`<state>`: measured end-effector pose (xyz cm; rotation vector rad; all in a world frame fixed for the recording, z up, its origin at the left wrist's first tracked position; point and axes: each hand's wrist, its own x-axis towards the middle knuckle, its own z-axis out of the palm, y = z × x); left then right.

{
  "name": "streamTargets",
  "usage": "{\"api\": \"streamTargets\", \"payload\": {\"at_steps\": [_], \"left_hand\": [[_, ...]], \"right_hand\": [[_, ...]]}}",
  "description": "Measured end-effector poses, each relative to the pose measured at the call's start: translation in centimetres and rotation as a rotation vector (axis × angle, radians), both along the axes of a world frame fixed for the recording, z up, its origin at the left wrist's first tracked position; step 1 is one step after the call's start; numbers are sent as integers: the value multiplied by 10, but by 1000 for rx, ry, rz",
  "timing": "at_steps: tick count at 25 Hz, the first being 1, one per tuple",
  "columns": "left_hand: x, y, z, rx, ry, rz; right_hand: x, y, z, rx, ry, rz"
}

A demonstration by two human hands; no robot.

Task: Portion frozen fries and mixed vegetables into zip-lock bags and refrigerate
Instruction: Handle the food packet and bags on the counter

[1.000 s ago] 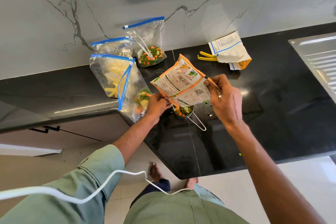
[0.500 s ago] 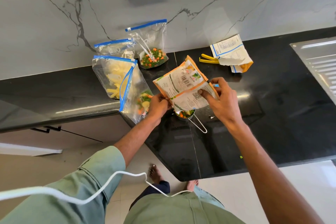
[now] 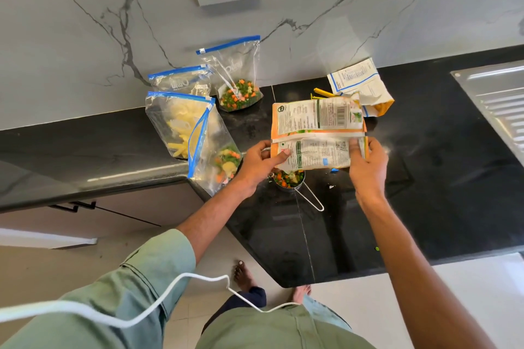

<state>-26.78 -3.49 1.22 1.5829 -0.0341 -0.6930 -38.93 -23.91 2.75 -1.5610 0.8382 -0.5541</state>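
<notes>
Both hands hold the orange-and-white mixed-vegetable packet (image 3: pixel 317 127) level above the black counter (image 3: pixel 425 178). My left hand (image 3: pixel 259 163) pinches its lower left edge, and my right hand (image 3: pixel 367 164) grips its lower right edge. Below the packet sits a small metal measuring cup (image 3: pixel 289 180) full of mixed vegetables, its wire handle pointing toward me. Left of it a zip-lock bag with mixed vegetables (image 3: pixel 219 161) lies open beside a zip-lock bag of fries (image 3: pixel 177 125). Another zip-lock bag with vegetables (image 3: pixel 236 82) stands against the wall.
A further zip-lock bag (image 3: pixel 181 82) leans on the marble wall at the left. An emptied fries packet (image 3: pixel 361 86) and a yellow clip (image 3: pixel 323 92) lie at the back. A steel sink drainboard (image 3: pixel 493 102) is at the right. One pea (image 3: pixel 376 248) lies near the counter's front edge.
The packet has turned from a tilted pouring pose to level and lifted slightly, uncovering the filled cup. Both hands moved to its lower edge.
</notes>
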Motion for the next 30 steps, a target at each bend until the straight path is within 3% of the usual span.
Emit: {"api": "streamTargets", "payload": {"at_steps": [9, 13, 18, 21, 24, 28, 30], "left_hand": [[17, -13, 18, 52, -253, 39], [37, -27, 28, -19, -168, 231], [68, -55, 35, -229, 107, 369], [76, -71, 35, -294, 146, 366], [82, -85, 28, -325, 203, 353], [88, -99, 5, 71, 231, 137], [83, -101, -6, 300, 146, 21]], "right_hand": [[-15, 9, -36, 357, 90, 7], [-7, 8, -37, 381, 43, -49], [-26, -20, -49, 44, 267, -115], [-64, -33, -50, -240, 486, -57], [-111, -34, -60, -378, 691, -47], [-165, -14, -67, -333, 870, -63], [-176, -1, -71, -296, 871, -26]]}}
